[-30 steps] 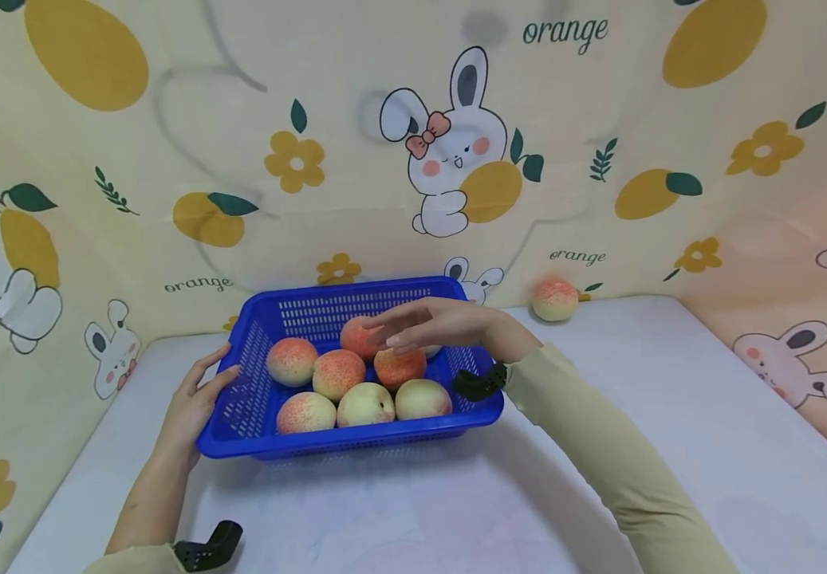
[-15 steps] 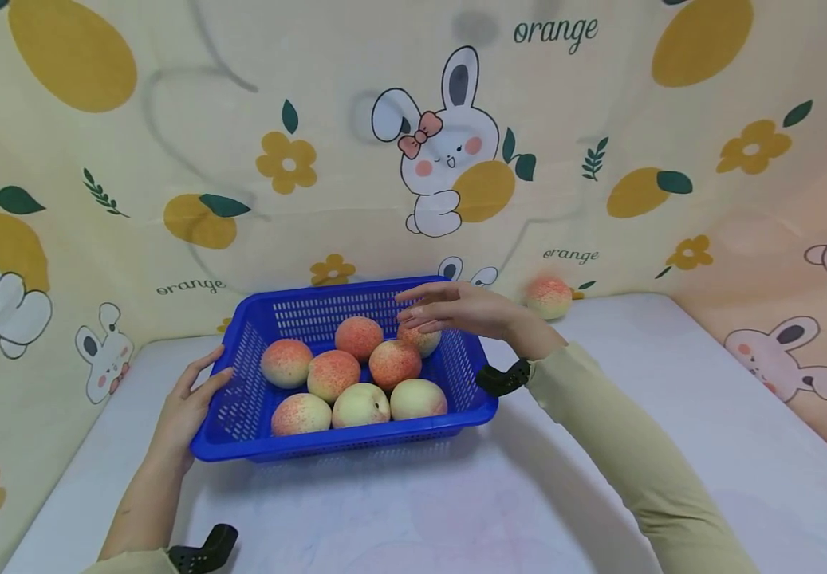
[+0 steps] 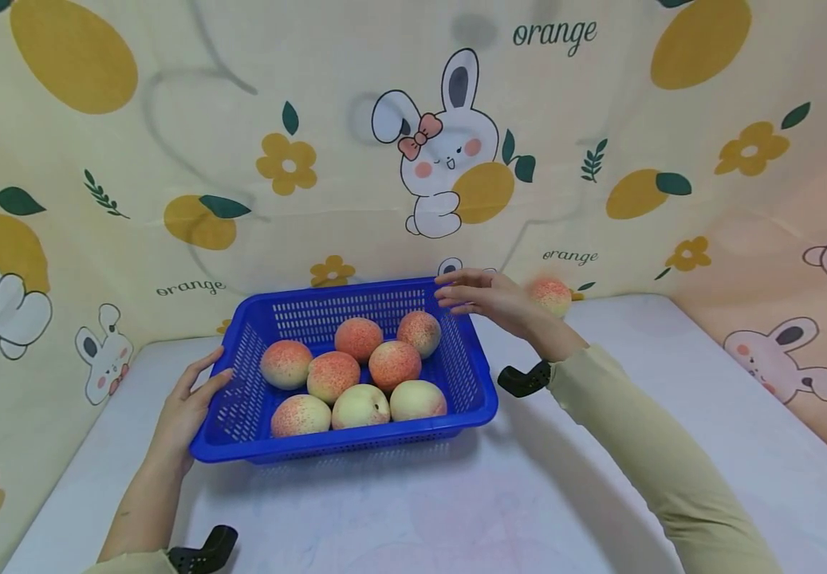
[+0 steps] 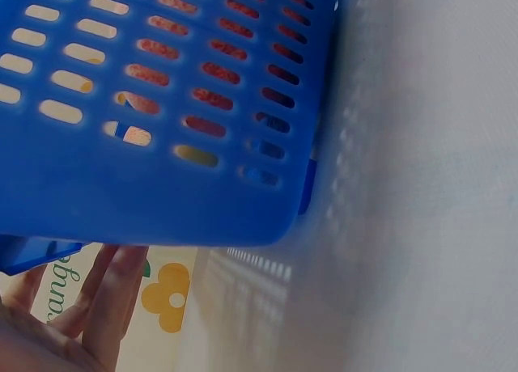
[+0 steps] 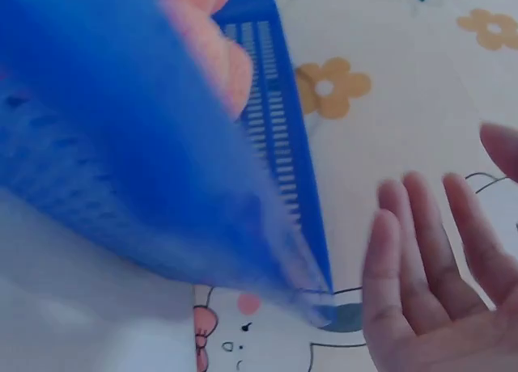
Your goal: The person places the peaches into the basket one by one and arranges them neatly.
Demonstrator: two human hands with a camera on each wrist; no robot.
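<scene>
A blue perforated plastic basket stands in the middle of the head view, tilted toward the camera, with its shadow on the table below. Several red-and-yellow peaches lie inside it in loose rows. My left hand holds the basket's left rim, thumb on the near side. In the left wrist view its fingers show beside the slotted wall. Off the basket's far right corner is my right hand, empty, fingers extended. The right wrist view shows that hand's spread fingers apart from the basket's edge.
One more peach sits at the back of the white table, just beyond my right hand. Behind the table hangs a cream cloth printed with rabbits, oranges and flowers.
My right hand has moved right, from over the peaches to the basket's far right corner, uncovering the peach at the back right. My left hand stays on the rim.
</scene>
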